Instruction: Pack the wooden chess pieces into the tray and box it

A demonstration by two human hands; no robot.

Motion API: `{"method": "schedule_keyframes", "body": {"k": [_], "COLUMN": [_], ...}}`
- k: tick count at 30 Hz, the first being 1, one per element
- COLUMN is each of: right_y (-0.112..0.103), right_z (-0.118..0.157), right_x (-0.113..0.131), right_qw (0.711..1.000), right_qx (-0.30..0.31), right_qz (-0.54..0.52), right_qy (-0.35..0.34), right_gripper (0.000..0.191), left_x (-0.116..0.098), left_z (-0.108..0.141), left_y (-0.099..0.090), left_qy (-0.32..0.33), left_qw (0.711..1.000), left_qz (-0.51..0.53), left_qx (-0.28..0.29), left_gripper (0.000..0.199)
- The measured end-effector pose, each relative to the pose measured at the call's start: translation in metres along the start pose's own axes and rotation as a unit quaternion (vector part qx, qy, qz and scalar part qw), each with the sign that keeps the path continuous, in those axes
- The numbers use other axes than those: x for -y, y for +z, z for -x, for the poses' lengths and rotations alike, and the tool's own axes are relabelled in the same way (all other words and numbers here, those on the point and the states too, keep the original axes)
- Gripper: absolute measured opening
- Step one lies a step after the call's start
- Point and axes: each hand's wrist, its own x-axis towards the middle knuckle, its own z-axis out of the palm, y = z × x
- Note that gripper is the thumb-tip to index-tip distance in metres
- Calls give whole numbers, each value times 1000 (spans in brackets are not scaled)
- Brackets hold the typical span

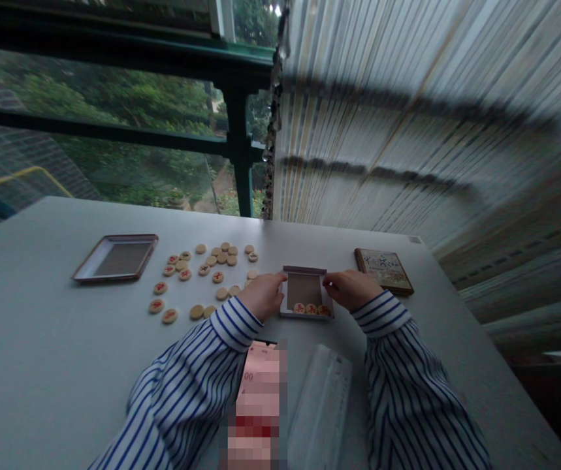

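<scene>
A small open box (305,269) lies on the table between my two hands. Several round Chinese chess pieces (311,309) with red characters stand in a row along its near wall. The fingers of my left hand (263,297) are closed at the box's left wall. On the opposite side, my right hand (351,288) pinches the right wall near its far corner. Loose chess pieces (218,277) lie scattered left of my left hand, some showing red or dark characters, others blank side up. My left hand and sleeve partly cover a few of them.
An open box half (139,258) lies at the far left of the white table (64,352). A closed patterned box (386,271) sits beyond my right hand. Close to me are a phone with a pink screen (260,385) and a whitish translucent packet (322,398).
</scene>
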Motion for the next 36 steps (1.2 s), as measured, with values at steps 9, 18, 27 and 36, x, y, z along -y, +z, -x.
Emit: {"method": "schedule_keyframes", "body": {"k": [9, 18, 27, 36], "right_y": [-9, -24, -25, -25], "right_z": [4, 13, 17, 14], "right_x": [1, 12, 30, 53], "right_qw": [978, 929, 920, 927], "right_qx": [-199, -332, -333, -308], "right_qz": [-55, -152, -169, -157], "right_qy": [-19, -62, -114, -145], "right_gripper": [26, 25, 25, 24], "left_x": [10, 27, 70, 94], "left_z": [9, 42, 81, 93], "left_y": [-25, -45, -53, -39], "left_qy": [-12, -12, -67, -65], "left_qw": [996, 970, 954, 947], "left_qz": [36, 71, 86, 99], "left_qx": [-76, -234, -280, -300], "left_gripper": [33, 27, 28, 26]}}
